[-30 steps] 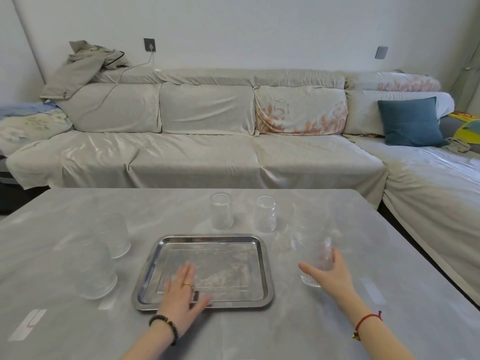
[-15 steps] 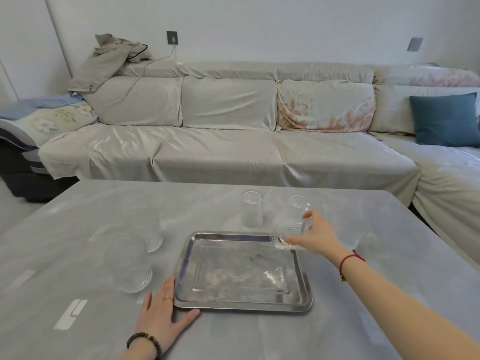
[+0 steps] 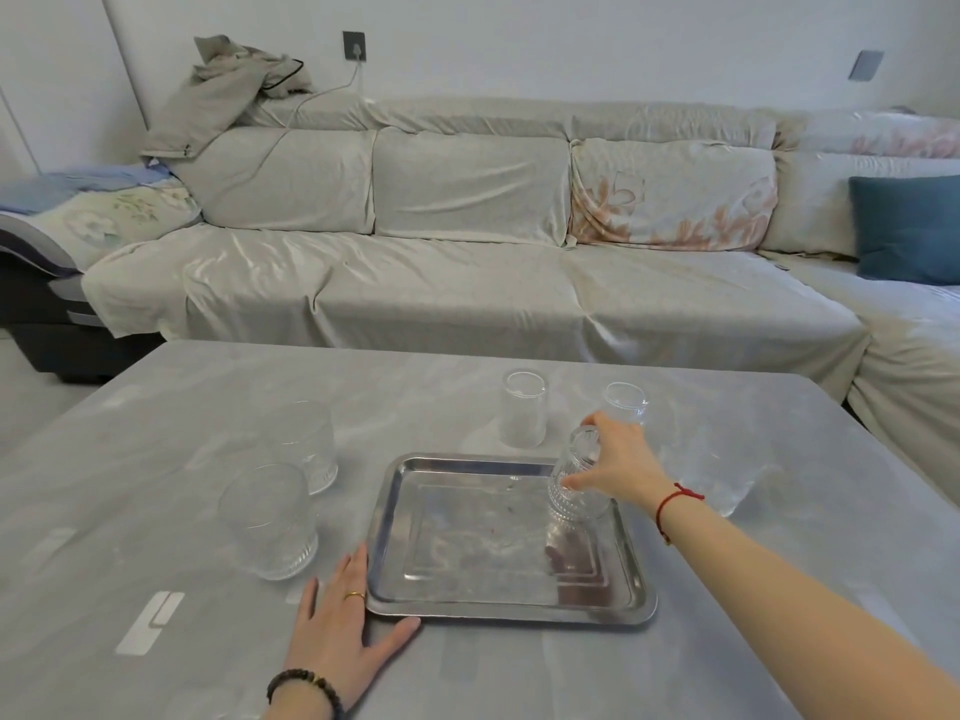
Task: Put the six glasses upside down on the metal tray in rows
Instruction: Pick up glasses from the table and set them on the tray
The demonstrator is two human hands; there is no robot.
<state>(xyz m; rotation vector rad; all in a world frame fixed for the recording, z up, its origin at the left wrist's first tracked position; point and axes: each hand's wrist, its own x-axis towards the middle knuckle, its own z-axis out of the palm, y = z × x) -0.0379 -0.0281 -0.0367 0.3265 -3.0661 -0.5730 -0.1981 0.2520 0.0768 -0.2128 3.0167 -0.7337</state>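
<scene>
A metal tray [image 3: 483, 597] lies on the grey table. My right hand [image 3: 621, 462] grips a ribbed glass [image 3: 576, 478], held upside down at the tray's far right corner. My left hand [image 3: 343, 636] rests flat on the table with its fingers against the tray's near left corner. Two wide glasses [image 3: 270, 519] [image 3: 306, 444] stand upright left of the tray. Behind the tray stand a tall glass [image 3: 523, 407] and another glass [image 3: 626, 402], partly hidden by my hand. One more glass [image 3: 719, 478] stands right of the tray, faint against the table.
The grey table [image 3: 156, 511] stretches wide to the left and towards me, with a white label [image 3: 150, 621] near my left hand. A long covered sofa [image 3: 467, 262] runs behind the table, and a blue cushion [image 3: 906, 228] sits on it at the right.
My right hand lifted the ribbed glass from the table right of the tray, turned it over and brought it down at the tray's far right corner. My left hand slid from the tray's inside to its near left corner.
</scene>
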